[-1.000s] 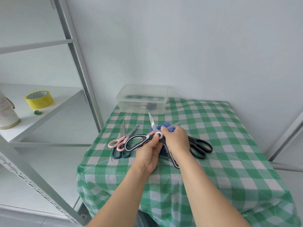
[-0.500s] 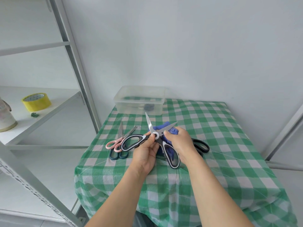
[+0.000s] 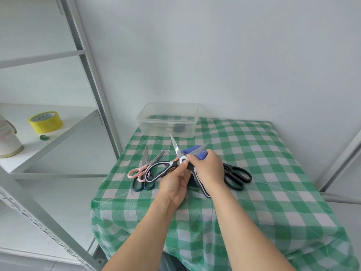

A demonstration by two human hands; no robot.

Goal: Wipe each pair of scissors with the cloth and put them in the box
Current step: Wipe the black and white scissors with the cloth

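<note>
Head view, four pairs: shears [image 3: 157,170] pinched by left hand [image 3: 174,185], pink pair [image 3: 134,171], teal pair [image 3: 139,187], black pair [image 3: 237,176] at 3 o'clock; right hand [image 3: 210,169] grips half-hidden cloth [image 3: 201,154].

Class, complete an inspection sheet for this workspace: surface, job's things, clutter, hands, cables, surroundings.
Surface: table with green checked cover.
Job's things: open kitchen scissors in hand; pink scissors, dark scissors and black scissors on the table; clear box at the back; blue cloth.
Clutter: nothing seen.
Hands: left hand grips the kitchen scissors; right hand holds the cloth against a blade.
Cables: nothing seen.
Surroundings: shelf rack with yellow tape; white wall.
</note>
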